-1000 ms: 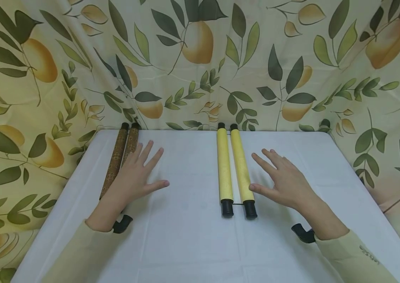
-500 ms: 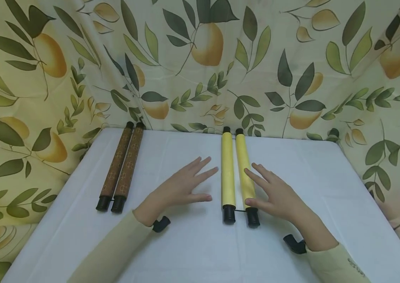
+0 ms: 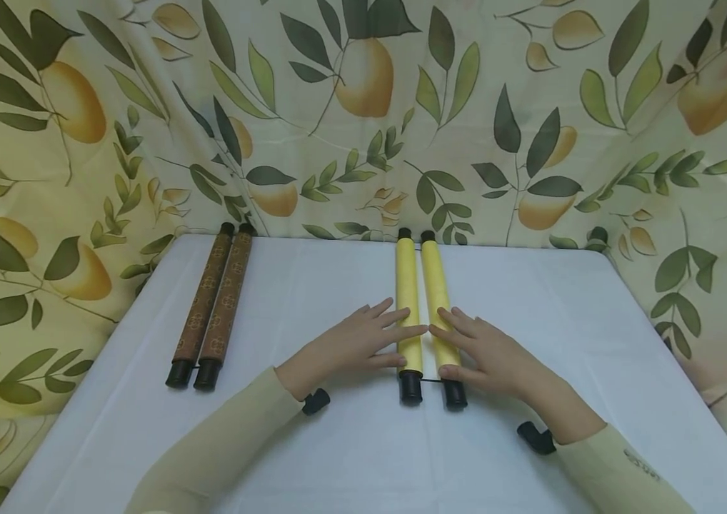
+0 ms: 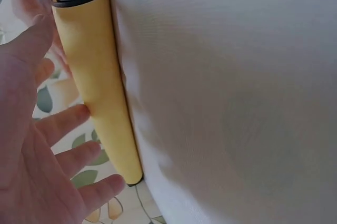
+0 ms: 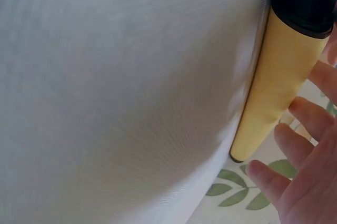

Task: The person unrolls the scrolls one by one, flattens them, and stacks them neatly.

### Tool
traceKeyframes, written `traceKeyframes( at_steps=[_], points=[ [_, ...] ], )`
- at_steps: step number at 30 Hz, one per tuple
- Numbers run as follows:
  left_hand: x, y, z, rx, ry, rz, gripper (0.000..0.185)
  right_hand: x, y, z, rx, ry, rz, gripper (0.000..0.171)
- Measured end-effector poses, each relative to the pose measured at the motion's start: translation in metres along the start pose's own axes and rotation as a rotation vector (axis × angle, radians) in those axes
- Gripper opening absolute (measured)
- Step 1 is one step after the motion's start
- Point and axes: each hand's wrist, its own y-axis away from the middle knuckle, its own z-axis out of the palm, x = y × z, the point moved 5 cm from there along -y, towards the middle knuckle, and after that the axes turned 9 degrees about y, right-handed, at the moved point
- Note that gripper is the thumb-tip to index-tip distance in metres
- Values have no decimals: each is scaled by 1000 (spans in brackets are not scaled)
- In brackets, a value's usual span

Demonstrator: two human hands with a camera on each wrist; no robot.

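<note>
A yellow scroll [image 3: 409,300], wound into two side-by-side rolls with black end caps, lies lengthwise in the middle of the white table [image 3: 312,285]. My left hand [image 3: 370,339] lies flat with its straight fingers across the near part of the left roll [image 4: 100,87]. My right hand [image 3: 475,350] mirrors it, with its fingers laid on the right roll [image 5: 279,81]. The fingertips of the two hands almost meet over the gap between the rolls. Neither hand curls round anything.
A brown patterned scroll [image 3: 209,307], also two rolls with black caps, lies along the table's left side. A leaf-and-fruit printed curtain [image 3: 363,107] closes in the back and both sides. Cream sleeves cover both forearms.
My left hand has travelled right from beside the brown scroll onto the left yellow roll. My right hand has slid left onto the right yellow roll.
</note>
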Motion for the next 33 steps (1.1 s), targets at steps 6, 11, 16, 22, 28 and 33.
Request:
traceKeyframes(
  at_steps=[6,11,16,22,28,33],
  points=[
    [-2,-4,3,8,0,-16,60,-1,-1,3,-30,10,2,68],
    [-4,-7,5,5,-15,-9,55,-1,-2,5,-53,11,13,65],
    [-6,-9,2,-1,-5,-22,53,0,-3,3,-50,26,15,61],
    [-6,-9,1,8,-15,-8,55,0,-5,-1,-47,68,15,58],
    [-5,-11,1,5,-3,1,54,1,-4,-1,-39,73,13,56],
    [-5,-12,3,-16,15,-29,56,3,-3,2,-42,74,17,56]
  ],
)
